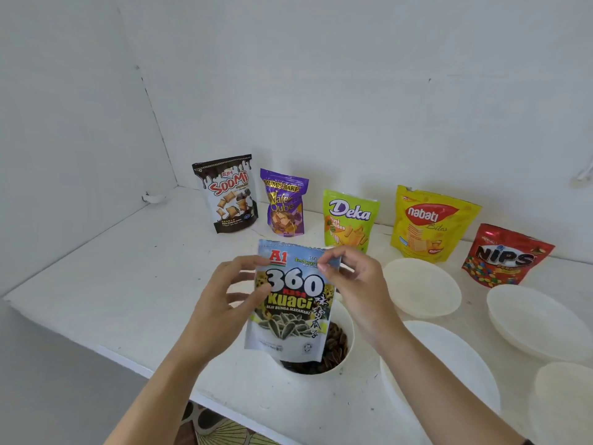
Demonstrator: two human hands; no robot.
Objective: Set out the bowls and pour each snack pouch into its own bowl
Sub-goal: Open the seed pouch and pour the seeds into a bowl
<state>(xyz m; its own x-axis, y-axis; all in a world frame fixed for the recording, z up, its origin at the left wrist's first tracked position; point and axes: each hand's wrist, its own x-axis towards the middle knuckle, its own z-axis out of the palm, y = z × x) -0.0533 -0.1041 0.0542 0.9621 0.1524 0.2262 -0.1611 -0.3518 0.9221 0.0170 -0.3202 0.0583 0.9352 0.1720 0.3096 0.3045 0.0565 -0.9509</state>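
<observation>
Both hands are holding the upright sunflower seed pouch (290, 300) over a seed-filled bowl (345, 345): left hand (224, 303) gripping its edge, right hand (353, 281) fingers (324, 268) pinching its top corner.

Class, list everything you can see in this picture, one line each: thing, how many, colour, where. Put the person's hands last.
sunflower seed pouch: one, white and blue, held upright over the seed bowl
seed bowl: one, white with dark seeds inside, front centre
empty bowls: four, white, right side
Soomi pouch: one, black and white, back row, far left
Wafer Qube pouch: one, purple, second in row
Deka pouch: one, green, third
Nabati pouch: one, yellow, fourth
Nips pouch: one, red, far right
table: one, white, in a corner
left hand: holds the seed pouch's left edge
right hand: pinches its top right corner
</observation>
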